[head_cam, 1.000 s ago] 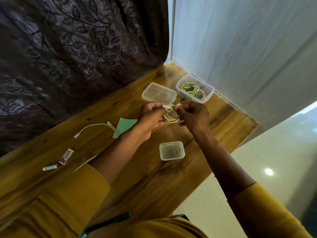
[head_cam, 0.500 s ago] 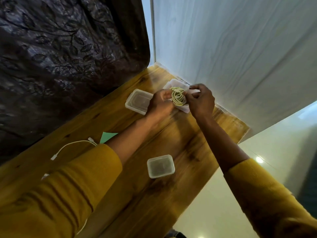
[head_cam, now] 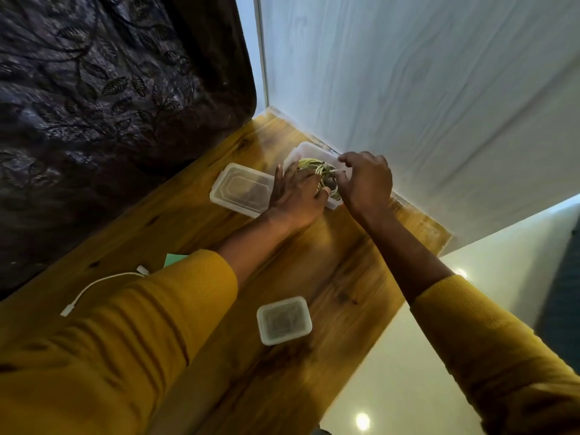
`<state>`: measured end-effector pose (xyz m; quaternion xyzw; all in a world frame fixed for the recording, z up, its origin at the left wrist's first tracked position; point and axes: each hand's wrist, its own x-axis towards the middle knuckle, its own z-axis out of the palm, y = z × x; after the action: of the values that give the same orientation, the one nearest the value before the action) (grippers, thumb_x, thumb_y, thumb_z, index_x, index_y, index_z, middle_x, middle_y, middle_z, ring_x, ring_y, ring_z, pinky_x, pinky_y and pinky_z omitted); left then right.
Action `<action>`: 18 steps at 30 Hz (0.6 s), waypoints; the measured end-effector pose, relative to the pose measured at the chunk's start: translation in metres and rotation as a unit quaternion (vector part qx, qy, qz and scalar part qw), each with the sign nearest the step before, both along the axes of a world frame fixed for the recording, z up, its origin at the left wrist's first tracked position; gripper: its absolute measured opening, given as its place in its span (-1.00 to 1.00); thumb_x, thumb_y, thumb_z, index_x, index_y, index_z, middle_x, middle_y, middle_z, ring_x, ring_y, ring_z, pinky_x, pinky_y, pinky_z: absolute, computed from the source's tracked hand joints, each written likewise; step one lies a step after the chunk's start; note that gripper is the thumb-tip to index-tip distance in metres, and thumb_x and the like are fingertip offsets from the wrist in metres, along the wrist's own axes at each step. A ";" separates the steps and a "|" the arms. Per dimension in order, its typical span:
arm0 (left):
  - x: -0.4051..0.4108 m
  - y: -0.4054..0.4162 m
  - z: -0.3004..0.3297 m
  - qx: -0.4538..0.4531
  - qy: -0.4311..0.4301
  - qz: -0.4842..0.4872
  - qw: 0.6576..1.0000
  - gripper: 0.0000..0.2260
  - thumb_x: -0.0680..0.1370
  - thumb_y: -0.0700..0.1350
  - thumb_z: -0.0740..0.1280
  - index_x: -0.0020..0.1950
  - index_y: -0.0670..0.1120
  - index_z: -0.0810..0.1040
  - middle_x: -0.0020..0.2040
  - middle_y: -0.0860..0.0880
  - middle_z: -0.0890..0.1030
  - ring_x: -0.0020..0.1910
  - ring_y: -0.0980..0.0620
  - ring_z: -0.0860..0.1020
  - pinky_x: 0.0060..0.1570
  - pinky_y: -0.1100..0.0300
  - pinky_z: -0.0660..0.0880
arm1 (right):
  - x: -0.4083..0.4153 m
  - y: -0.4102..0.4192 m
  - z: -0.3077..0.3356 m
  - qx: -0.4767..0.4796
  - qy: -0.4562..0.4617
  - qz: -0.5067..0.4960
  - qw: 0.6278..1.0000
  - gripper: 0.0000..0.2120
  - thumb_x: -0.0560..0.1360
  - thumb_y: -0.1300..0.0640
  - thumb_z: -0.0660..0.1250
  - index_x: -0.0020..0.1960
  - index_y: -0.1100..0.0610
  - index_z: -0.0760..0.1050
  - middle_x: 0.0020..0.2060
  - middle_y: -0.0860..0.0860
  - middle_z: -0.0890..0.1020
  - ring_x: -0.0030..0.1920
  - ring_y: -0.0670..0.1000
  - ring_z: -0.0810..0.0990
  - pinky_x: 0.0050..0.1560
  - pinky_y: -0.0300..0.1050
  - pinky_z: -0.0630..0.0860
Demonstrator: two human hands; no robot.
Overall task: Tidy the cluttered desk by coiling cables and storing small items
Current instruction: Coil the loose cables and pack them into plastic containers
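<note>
A coiled yellow-green cable (head_cam: 314, 167) sits low inside the open clear container (head_cam: 309, 148) at the desk's back right corner. My left hand (head_cam: 295, 194) is at the container's near left side, its thumb against the coil and its fingers stretched along the wall. My right hand (head_cam: 365, 180) hovers over the container's right half with curled fingers that pinch the cable's end. The hands hide most of the container's inside. A loose white short cable (head_cam: 94, 285) lies on the desk at the left, partly under my left sleeve.
A clear lid (head_cam: 241, 191) lies just left of the container. A small closed clear box (head_cam: 284, 320) sits near the desk's front edge. A green paper (head_cam: 174, 259) peeks out by my left sleeve. A dark curtain and a white wall bound the wooden desk (head_cam: 339, 277).
Both hands carried the coiled cable from the desk's middle to the back corner container and lowered it in. The camera view followed forward.
</note>
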<state>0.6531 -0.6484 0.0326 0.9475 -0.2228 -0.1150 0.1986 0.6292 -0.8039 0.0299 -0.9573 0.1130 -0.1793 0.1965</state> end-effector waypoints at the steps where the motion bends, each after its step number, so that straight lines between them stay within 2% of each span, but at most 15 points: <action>1: 0.000 -0.002 0.000 0.003 -0.008 -0.001 1.000 -0.60 0.69 0.06 0.14 0.48 -0.02 0.48 0.60 0.00 0.35 0.68 -0.06 0.00 0.61 -0.20 -0.21 | 0.000 -0.001 0.000 -0.011 -0.003 0.009 1.000 -0.76 0.54 0.07 0.37 0.18 0.03 0.68 0.07 0.05 0.72 0.05 0.20 0.57 -0.06 -0.01 0.42; 4: -0.001 -0.003 -0.001 0.009 -0.009 -0.001 1.000 -0.59 0.69 0.08 0.13 0.49 -0.02 0.47 0.61 0.00 0.34 0.68 -0.08 -0.02 0.61 -0.19 -0.24 | 0.000 -0.001 -0.002 -0.046 0.016 0.046 0.998 -0.83 0.56 0.05 0.38 0.06 0.01 0.73 -0.07 0.02 0.74 -0.02 0.18 0.54 -0.13 -0.06 0.31; 6: 0.000 -0.002 -0.002 0.005 0.006 -0.004 1.000 -0.59 0.69 0.08 0.14 0.49 -0.01 0.47 0.61 -0.01 0.34 0.68 -0.11 0.01 0.61 -0.19 -0.20 | -0.001 0.001 -0.002 -0.057 0.043 0.055 0.996 -0.83 0.58 0.03 0.36 0.02 0.02 0.73 -0.12 0.02 0.73 -0.01 0.17 0.52 -0.12 -0.03 0.35; 9: -0.006 0.007 0.000 -0.023 0.023 -0.012 0.999 -0.57 0.67 0.04 0.18 0.53 -0.04 0.42 0.62 -0.04 0.31 0.68 -0.14 0.00 0.63 -0.16 -0.13 | -0.004 0.003 0.003 -0.041 0.048 0.050 0.997 -0.81 0.58 0.05 0.35 0.08 0.01 0.73 -0.06 0.03 0.74 0.02 0.18 0.52 -0.08 0.00 0.38; 12: -0.024 0.023 0.007 -0.093 0.029 0.024 0.995 -0.51 0.68 0.00 0.24 0.61 -0.09 0.33 0.64 -0.06 0.28 0.68 -0.12 0.02 0.64 -0.10 -0.07 | -0.010 0.009 0.013 -0.010 0.018 0.045 0.999 -0.76 0.53 0.11 0.34 0.13 0.03 0.71 0.01 0.03 0.74 0.03 0.19 0.54 -0.05 0.04 0.46; 15: -0.051 0.046 0.015 -0.152 0.014 0.072 0.986 -0.52 0.67 -0.02 0.30 0.57 -0.10 0.37 0.60 -0.09 0.35 0.66 -0.13 0.11 0.63 -0.07 0.03 | -0.021 0.028 0.022 0.028 -0.010 0.055 0.998 -0.71 0.48 0.19 0.35 0.14 0.02 0.71 0.04 0.03 0.74 0.04 0.18 0.56 0.00 0.04 0.53; 18: -0.085 0.082 0.014 -0.177 0.027 0.128 0.975 -0.53 0.67 -0.03 0.31 0.58 -0.05 0.37 0.61 -0.05 0.33 0.65 -0.04 0.11 0.62 -0.04 0.10 | -0.035 0.056 0.028 0.069 -0.038 0.100 0.992 -0.70 0.46 0.16 0.33 0.13 0.03 0.71 0.05 0.04 0.74 0.08 0.18 0.63 0.16 0.09 0.57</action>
<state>0.5686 -0.5660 0.0468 0.9144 -0.1111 -0.0731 0.3824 0.5942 -0.7480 0.0580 -0.9404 0.0216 -0.1869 0.2832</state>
